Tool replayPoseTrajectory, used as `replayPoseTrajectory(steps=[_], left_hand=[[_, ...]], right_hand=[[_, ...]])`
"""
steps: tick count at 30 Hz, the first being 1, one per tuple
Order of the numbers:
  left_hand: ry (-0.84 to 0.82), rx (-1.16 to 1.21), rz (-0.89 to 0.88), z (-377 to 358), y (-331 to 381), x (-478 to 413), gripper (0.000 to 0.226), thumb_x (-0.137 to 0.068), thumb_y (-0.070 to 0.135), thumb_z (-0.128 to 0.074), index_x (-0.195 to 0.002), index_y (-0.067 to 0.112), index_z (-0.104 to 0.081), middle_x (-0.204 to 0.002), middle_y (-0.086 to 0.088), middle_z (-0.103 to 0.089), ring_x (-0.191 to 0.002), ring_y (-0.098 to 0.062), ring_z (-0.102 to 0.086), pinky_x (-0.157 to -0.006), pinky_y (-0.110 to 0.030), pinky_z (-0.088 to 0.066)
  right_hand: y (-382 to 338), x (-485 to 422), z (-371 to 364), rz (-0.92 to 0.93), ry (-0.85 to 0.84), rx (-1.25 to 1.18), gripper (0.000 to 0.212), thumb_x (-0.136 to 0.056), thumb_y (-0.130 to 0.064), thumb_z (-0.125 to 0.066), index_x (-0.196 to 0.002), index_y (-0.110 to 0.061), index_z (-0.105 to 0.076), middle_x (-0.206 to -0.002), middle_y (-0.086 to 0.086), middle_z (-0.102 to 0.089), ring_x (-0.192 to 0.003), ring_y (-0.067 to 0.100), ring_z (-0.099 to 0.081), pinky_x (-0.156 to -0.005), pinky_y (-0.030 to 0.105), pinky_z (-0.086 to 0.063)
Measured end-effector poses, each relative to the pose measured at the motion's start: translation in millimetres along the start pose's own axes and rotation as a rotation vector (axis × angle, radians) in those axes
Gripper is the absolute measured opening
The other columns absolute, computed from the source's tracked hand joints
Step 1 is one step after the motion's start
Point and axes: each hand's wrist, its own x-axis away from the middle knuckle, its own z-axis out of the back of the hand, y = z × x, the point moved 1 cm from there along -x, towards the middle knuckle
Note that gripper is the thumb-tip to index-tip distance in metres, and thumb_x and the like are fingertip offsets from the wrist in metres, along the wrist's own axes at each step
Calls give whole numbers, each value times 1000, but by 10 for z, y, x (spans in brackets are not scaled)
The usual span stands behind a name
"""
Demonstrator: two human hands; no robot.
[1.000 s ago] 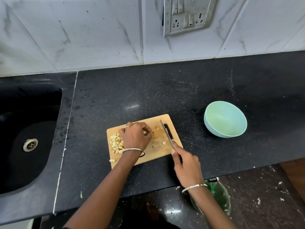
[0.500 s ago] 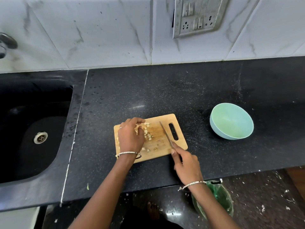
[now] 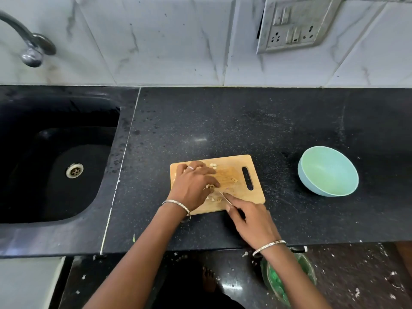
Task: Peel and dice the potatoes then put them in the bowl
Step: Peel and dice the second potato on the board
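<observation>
Left hand (image 3: pixel 194 186) was lying palm down on the cutting board (image 3: pixel 237 162), fingers stretched nearly flat toward 3 o'clock over a little cluster of potato dice (image 3: pixel 210 186). It looked like pressing and steadying rather than pinching, though whatever was under the palm was hidden. Right hand (image 3: pixel 252 221) was wrapped round the handle of the knife (image 3: pixel 224 196), index finger laid along the spine, blade pointing up toward 10 o'clock with its tip right by the left fingertips.

Only 1 view here, the head cam. Loose dice were scattered on the board, a few at 12 o'clock of the left hand and 1 bit out near the handle slot at 3 o'clock. No whole potato anywhere that I could spot, so my guess is the chopping was nearly done.

What the next bit hinges on: the bowl (image 3: pixel 327 172) sat well apart from the board at 3 o'clock, looked empty, and the board's long axis ran 9 to 3, so straight at it. The right hand was the nearer 1, but it had the knife, so I'd reckon scooping falls to the left hand, or the board gets carried over.

Sink (image 3: pixel 55 175) and tap (image 3: pixel 29 47) were off at 9 o'clock, wall socket (image 3: pixel 292 30) at 1 o'clock.
</observation>
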Motion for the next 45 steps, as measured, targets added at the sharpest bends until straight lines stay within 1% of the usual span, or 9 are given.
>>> replayPoseTrajectory(steps=[4,7,10,13,17,21,27,35,45], left_hand=[[-62,-4,24,-14,-67,-209,16,-89,41,-59,-100,40,-71,-106,17,-68,-117,-8,-47,-91,-35,-21],[-66,17,45,-47,-166,-261,19,-92,41,-56,-105,40,-70,-108,15,-69,-113,-10,-51,-91,-37,-25],[-15,79,59,-80,-236,-253,19,-95,36,-55,-108,39,-69,-111,18,-68,-111,-11,-55,-90,-36,-31],[71,196,106,-110,-317,-209,16,-92,33,-59,-102,40,-70,-102,22,-71,-99,-8,-63,-89,-38,-43],[158,303,157,-128,-371,-192,14,-90,35,-63,-101,38,-70,-95,20,-72,-93,-11,-66,-82,-43,-51],[177,286,147,-112,-291,-222,13,-87,37,-66,-98,39,-71,-100,19,-70,-101,-14,-61,-85,-40,-47],[-18,115,99,-180,-108,-253,22,-83,44,-67,-105,42,-68,-115,15,-55,-111,-16,-44,-87,-36,-29],[14,27,90,-291,16,-256,14,-86,43,-62,-90,32,-70,-118,12,-51,-111,-15,-41,-93,-37,-25],[168,129,148,-322,14,-170,12,-93,39,-57,-87,28,-57,-87,14,-64,-95,-15,-50,-82,-34,-24]], right_hand=[[97,11,311,5,-94,3,37,-97,-50,-49,-130,-65,-45,-61,-11,-65,-45,10,-51,-67,29,-52],[246,74,466,-79,-119,-16,33,-96,-48,-54,-124,-66,-51,-55,-25,-61,-51,10,-61,-71,29,-56],[329,93,376,-169,4,-85,33,-98,-41,-54,-128,-57,-55,-56,-15,-65,-53,0,-63,-74,29,-55],[292,111,140,-250,117,-137,34,-99,-40,-52,-132,-51,-54,-52,-15,-61,-50,1,-61,-72,32,-56],[170,143,-123,-258,112,-261,35,-99,-40,-53,-134,-44,-55,-53,-13,-62,-48,2,-59,-59,27,-54],[63,137,-191,-239,67,-448,32,-100,-37,-55,-131,-43,-58,-57,2,-67,-42,4,-54,-48,25,-49],[247,152,-110,-349,227,-479,33,-100,-35,-54,-133,-40,-58,-57,2,-66,-43,8,-52,-50,31,-51],[299,255,-103,-377,241,-535,33,-100,-32,-56,-132,-36,-59,-57,4,-66,-41,9,-51,-46,25,-44],[288,232,-97,-334,219,-523,32,-100,-36,-55,-131,-41,-59,-58,2,-66,-43,8,-51,-51,30,-49]])
